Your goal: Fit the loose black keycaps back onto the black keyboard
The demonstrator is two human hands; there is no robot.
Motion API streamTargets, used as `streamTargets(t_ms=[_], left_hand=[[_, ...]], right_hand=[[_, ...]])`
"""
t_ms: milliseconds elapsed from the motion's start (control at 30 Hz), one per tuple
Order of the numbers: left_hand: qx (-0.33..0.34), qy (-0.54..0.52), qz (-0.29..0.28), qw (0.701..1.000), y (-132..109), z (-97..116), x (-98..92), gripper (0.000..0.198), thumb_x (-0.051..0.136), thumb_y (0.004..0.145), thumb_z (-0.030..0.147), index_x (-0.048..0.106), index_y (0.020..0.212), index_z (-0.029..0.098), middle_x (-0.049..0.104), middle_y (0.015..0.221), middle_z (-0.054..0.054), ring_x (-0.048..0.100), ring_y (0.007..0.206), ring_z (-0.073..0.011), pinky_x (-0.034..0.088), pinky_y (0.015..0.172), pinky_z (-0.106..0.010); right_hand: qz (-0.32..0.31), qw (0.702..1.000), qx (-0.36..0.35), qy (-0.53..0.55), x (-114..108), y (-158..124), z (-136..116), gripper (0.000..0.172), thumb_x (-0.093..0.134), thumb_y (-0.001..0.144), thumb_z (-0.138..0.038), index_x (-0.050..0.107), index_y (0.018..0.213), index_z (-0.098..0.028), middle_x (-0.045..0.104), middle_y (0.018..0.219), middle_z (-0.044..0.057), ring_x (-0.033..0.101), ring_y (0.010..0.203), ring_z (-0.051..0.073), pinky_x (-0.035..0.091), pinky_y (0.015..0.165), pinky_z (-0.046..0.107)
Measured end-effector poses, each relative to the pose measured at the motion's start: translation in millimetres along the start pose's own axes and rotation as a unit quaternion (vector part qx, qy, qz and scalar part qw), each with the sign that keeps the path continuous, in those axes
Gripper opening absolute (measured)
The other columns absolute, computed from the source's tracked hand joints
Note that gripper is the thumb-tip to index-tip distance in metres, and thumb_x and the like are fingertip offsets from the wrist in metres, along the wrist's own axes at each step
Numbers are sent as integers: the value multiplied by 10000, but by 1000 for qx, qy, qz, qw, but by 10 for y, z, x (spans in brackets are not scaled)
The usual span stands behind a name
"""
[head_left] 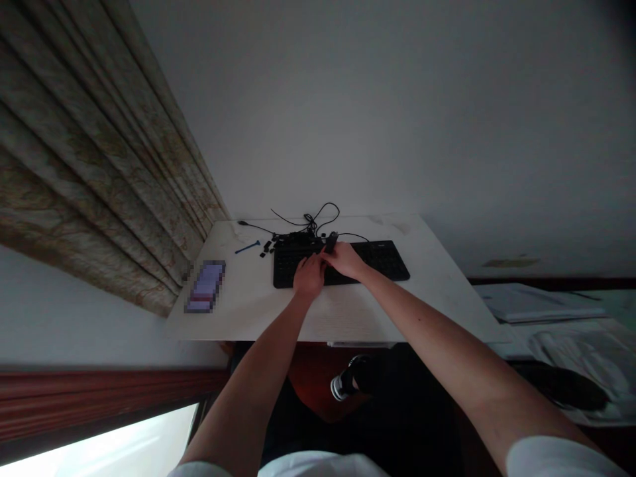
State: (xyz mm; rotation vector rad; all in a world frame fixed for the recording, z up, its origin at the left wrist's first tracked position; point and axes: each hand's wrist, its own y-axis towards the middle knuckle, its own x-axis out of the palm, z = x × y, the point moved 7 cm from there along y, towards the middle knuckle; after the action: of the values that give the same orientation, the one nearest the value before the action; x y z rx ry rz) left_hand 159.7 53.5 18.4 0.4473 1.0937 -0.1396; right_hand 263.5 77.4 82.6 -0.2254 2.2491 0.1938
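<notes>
A black keyboard (pixel 377 260) lies on a white desk (pixel 342 311), its cable (pixel 318 215) coiled behind it. My left hand (pixel 308 275) rests on the keyboard's middle with fingers curled down onto the keys; what is under them is hidden. My right hand (pixel 345 258) sits just to its right, pinching a small dark tool (pixel 330 241) that sticks up over the keys. Several loose black keycaps (pixel 268 248) lie off the keyboard's top left corner.
A blue stick-like tool (pixel 247 248) lies left of the keycaps. A phone (pixel 205 286) rests near the desk's left edge beside a patterned curtain (pixel 99 179). Papers (pixel 541 301) and a dark object sit on a surface to the right. A shoe (pixel 342 384) shows under the desk.
</notes>
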Motion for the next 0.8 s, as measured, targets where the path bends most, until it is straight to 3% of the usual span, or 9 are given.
streamTargets(t_ms=[367,567,800], left_hand=[[-46,-30,18,998,42,11,-79,336,440,1020,213,589,1320,202,681,1302,-111,585,1294,-213,395,1156,-437],[-63,-4,27,998,39,45,-90,478,470,1001,290,481,1478,311,483,1544,-71,394,1463,-288,293,1206,-572],[-59,7,11,998,49,48,-37,496,419,1012,303,448,1507,301,523,1512,-74,391,1462,-292,267,1212,-586]], right_hand=[[3,1000,-5,12,0,-16,8,169,605,934,-210,754,913,-133,740,803,78,690,755,179,467,739,243],[14,999,20,-29,14,-40,19,182,616,929,-237,743,856,-130,746,821,100,701,774,196,451,677,230],[11,998,18,-58,4,-38,5,223,600,933,-238,737,791,-133,743,806,103,694,764,197,440,678,236]])
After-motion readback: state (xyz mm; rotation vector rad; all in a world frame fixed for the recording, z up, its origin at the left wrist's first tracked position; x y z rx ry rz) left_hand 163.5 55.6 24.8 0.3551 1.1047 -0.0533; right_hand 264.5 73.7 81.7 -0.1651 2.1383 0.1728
